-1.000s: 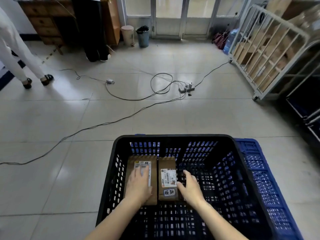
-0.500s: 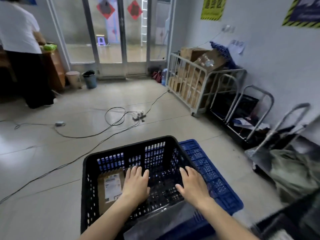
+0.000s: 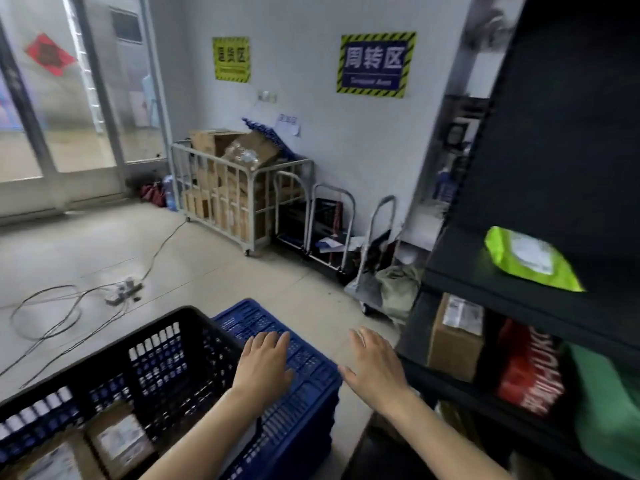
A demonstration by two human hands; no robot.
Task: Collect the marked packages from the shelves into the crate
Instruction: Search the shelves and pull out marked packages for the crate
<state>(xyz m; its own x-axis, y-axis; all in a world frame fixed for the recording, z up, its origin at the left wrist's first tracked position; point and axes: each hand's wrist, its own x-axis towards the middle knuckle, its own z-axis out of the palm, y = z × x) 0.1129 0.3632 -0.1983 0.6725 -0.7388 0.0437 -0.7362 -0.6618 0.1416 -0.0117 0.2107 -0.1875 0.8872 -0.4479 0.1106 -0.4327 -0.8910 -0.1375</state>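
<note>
Your hands are both flat and empty: left hand (image 3: 265, 363) over the blue crate (image 3: 242, 317), maybe touching its rim, right hand (image 3: 375, 365) near the shelves (image 3: 485, 278). Brown packages (image 3: 119, 441) lie at the black crate (image 3: 162, 322)'s near corner; a green package (image 3: 526, 259) sits at a shelf's front edge.

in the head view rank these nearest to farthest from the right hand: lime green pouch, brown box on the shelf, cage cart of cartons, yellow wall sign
1. brown box, low down, just right of the right hand.
2. lime green pouch, higher up, to the right.
3. cage cart, across the floor, ahead and left.
4. yellow wall sign, high above the cart.
</note>
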